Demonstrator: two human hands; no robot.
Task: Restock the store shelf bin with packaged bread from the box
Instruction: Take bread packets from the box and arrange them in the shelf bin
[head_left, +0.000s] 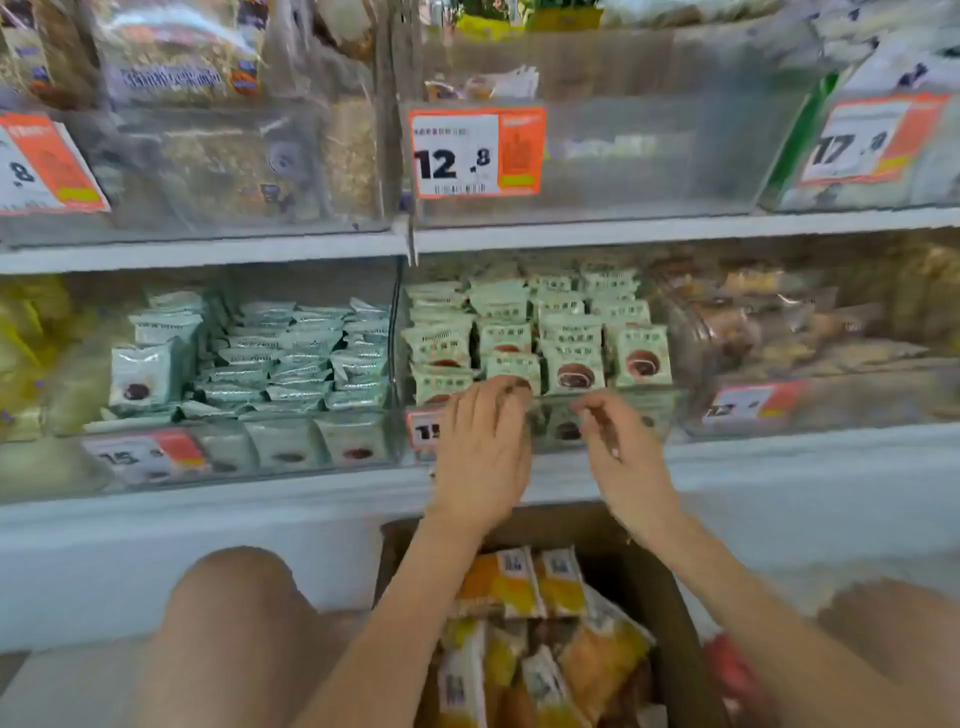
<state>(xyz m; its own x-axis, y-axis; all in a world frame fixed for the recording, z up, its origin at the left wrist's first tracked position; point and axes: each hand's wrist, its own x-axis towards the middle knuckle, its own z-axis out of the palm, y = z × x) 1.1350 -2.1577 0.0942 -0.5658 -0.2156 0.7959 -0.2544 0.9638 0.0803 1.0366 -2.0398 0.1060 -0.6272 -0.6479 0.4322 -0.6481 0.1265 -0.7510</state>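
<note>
Both of the person's hands are up at the front lip of the clear plastic shelf bin (660, 410) on the lower shelf, the one packed with rows of pale green bread packets (571, 358) showing a brown round bun on the front. The left hand (480, 441) lies flat with its fingers straight, the fingertips resting over the top edge of the frontmost green packet near the bin's left side; it presses or touches rather than grips. The right hand (621, 447) hangs just beside it, over the bin's front wall, fingers loosely bent and holding nothing that I can see, with the packets just beyond its fingertips. Below, between the person's bare knees, sits the brown cardboard box (675, 623), holding yellow-and-orange packaged bread (519, 582) lying jumbled, well apart from either hand. To the left is a neighbouring clear bin of silvery green packets (291, 353). On the shelf above, an orange-and-white price tag (475, 151) reads 12.8 on a nearly bare transparent bin.
</note>
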